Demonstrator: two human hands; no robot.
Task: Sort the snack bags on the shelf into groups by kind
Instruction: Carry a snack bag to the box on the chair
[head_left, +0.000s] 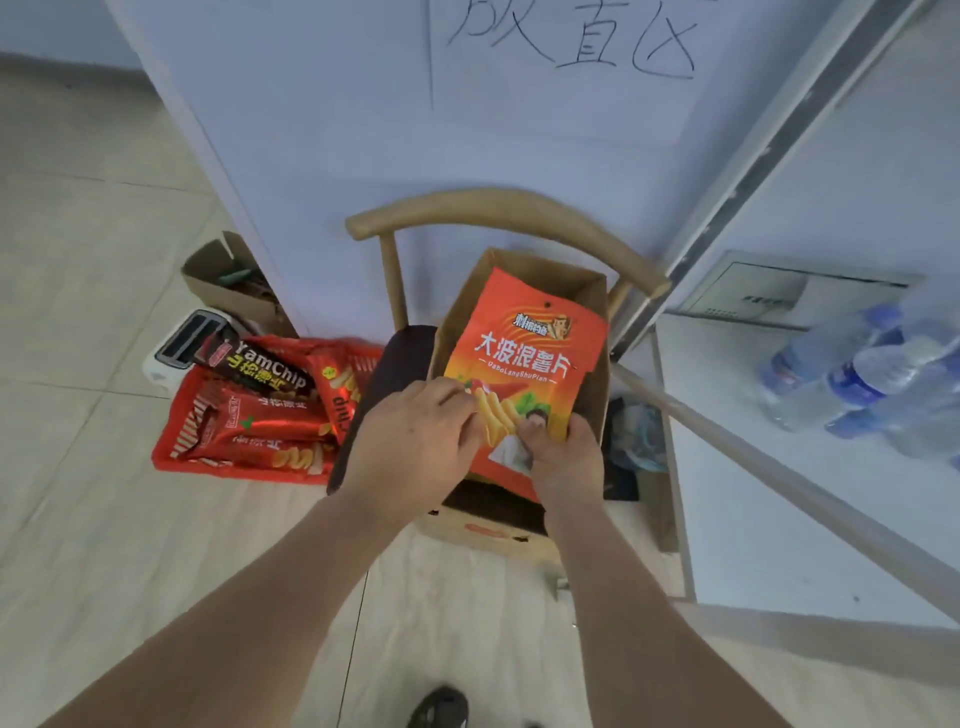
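A red basket (179, 447) on the floor at left holds several snack bags, among them a black Yam Chip bag (260, 371) and red chip bags (275, 423). Just right of it stands a wooden chair (498, 213) carrying an open cardboard box (587, 291). An orange potato-chip bag (524, 343) stands upright over the box opening. The left hand (415, 436) pinches the bag's lower left edge, fingers curled. The right hand (563, 457) grips the lower right corner, thumb pressed on the bag's front. Farther right, water bottles (862, 379) lie on a white shelf (779, 545).
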